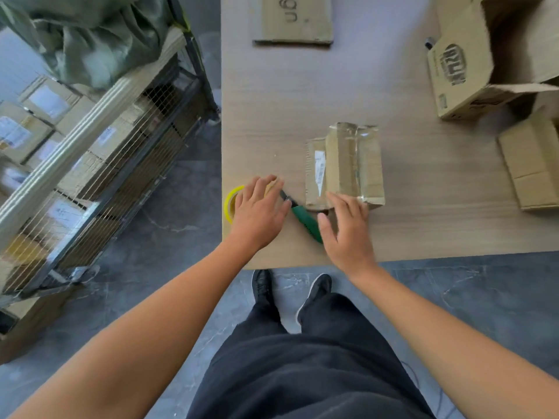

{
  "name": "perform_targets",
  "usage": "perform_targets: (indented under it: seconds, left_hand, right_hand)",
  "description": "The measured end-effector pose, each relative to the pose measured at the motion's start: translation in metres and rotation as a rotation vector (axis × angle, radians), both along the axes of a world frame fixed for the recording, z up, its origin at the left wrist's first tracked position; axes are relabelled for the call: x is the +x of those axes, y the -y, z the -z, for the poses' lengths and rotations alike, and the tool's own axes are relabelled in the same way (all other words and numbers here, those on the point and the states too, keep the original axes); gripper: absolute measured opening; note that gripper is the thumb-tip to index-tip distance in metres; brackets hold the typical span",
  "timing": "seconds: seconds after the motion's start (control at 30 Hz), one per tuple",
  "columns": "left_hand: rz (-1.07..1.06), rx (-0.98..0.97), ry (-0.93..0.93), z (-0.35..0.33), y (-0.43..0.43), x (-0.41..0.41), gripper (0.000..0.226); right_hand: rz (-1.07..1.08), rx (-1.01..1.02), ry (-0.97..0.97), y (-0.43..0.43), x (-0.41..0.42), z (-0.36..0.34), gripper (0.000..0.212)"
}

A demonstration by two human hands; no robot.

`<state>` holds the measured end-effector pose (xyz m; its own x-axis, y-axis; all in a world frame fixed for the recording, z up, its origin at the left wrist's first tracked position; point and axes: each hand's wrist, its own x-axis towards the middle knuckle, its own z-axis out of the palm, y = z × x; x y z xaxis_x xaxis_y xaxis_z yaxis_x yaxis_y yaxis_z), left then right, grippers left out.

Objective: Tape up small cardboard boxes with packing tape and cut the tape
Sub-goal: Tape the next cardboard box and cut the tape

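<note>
Hands hover low over the near edge of the pale wood-grain counter (408, 231), both open with fingers spread and neither closed on anything. The left hand (260, 210) lies palm down over the yellow-cored roll of clear packing tape (232, 203), covering most of it, so only the roll's left rim shows; whether the fingers press on it cannot be told. The right hand (348, 229) reaches forward with its fingertips at the near end of the small brown cardboard box wrapped in shiny clear tape (344, 167), touching or just short of it.

Between the two hands lies a green-handled utility knife (304, 217), flat on the counter, its long axis running diagonally: the dark blade end points away and toward the left hand, the handle end slips under the right hand's thumb side.

The taped box lies flat, its long axis running away from the right hand, with a white label strip along its left side. Beyond the right hand, well apart, stands a large open cardboard carton with a dark printed logo (472, 74), and a plain folded carton (532, 164) lies nearer. Far ahead a flat printed cardboard sheet (295, 21) rests on the counter. Off the left hand's side stands a wire-mesh cart of labelled parcels (90, 164).
</note>
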<state>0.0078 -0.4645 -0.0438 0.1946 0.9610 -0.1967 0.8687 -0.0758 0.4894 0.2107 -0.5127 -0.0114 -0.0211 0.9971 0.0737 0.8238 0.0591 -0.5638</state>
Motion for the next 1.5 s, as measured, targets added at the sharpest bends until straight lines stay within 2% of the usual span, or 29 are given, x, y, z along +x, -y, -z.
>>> perform_targets:
  seconds: [0.07, 0.17, 0.33, 0.47, 0.57, 0.63, 0.73, 0.8, 0.87, 0.93, 1.0, 1.07, 1.13, 1.27, 1.37, 1.5]
  left_hand:
    - [-0.004, 0.019, 0.099, -0.013, -0.028, 0.024, 0.059]
    - [0.053, 0.066, 0.191, -0.025, -0.080, 0.070, 0.060]
    - [-0.009, -0.150, 0.428, -0.011, -0.155, 0.140, 0.061]
    - [-0.181, -0.336, 0.733, 0.017, -0.165, 0.162, 0.052]
    - [-0.310, -0.367, 0.884, 0.030, -0.154, 0.169, 0.044]
    - [-0.351, -0.331, 0.874, 0.036, -0.152, 0.171, 0.043]
    - [-0.381, -0.316, 0.799, 0.038, -0.152, 0.175, 0.042]
    - [-0.460, -0.327, 0.773, 0.031, -0.152, 0.184, 0.036]
    - [-0.599, -0.316, 0.761, 0.023, -0.153, 0.191, 0.036]
    - [-0.722, -0.234, 0.759, 0.013, -0.153, 0.195, 0.042]
    - [-0.787, -0.123, 0.813, 0.000, -0.136, 0.197, 0.048]
    - [-0.741, -0.046, 0.809, -0.007, -0.098, 0.200, 0.053]
    - [-0.671, -0.050, 0.799, -0.008, -0.056, 0.208, 0.061]
    - [-0.616, -0.091, 0.719, 0.014, -0.026, 0.214, 0.064]
    - [-0.567, -0.104, 0.773, 0.032, -0.030, 0.212, 0.060]
    - [-0.476, -0.081, 0.939, 0.060, -0.032, 0.202, 0.056]
  right_hand:
    - [0.016, 0.034, 0.006, -0.024, 0.031, -0.018, 0.050]
    - [0.081, -0.057, -0.026, -0.073, 0.073, -0.026, 0.058]
    - [0.072, -0.243, -0.101, -0.163, 0.106, 0.009, 0.065]
    - [-0.001, -0.370, -0.280, -0.196, 0.112, 0.050, 0.061]
    - [-0.014, -0.407, -0.543, -0.192, 0.121, 0.068, 0.060]
    - [0.002, -0.438, -0.715, -0.188, 0.124, 0.072, 0.061]
    - [0.017, -0.534, -0.836, -0.195, 0.128, 0.066, 0.060]
    - [0.041, -0.530, -0.775, -0.195, 0.131, 0.059, 0.059]
    - [0.138, -0.432, -0.697, -0.180, 0.138, 0.054, 0.060]
    - [0.183, -0.386, -0.715, -0.150, 0.149, 0.048, 0.064]
    - [0.111, -0.396, -0.696, -0.116, 0.159, 0.046, 0.066]
    - [0.028, -0.456, -0.663, -0.094, 0.162, 0.050, 0.068]
    - [-0.009, -0.496, -0.659, -0.086, 0.158, 0.056, 0.067]
    - [0.008, -0.498, -0.801, -0.080, 0.148, 0.067, 0.059]
    - [0.008, -0.505, -0.927, -0.078, 0.144, 0.076, 0.062]
    - [0.046, -0.514, -0.990, -0.079, 0.141, 0.090, 0.065]
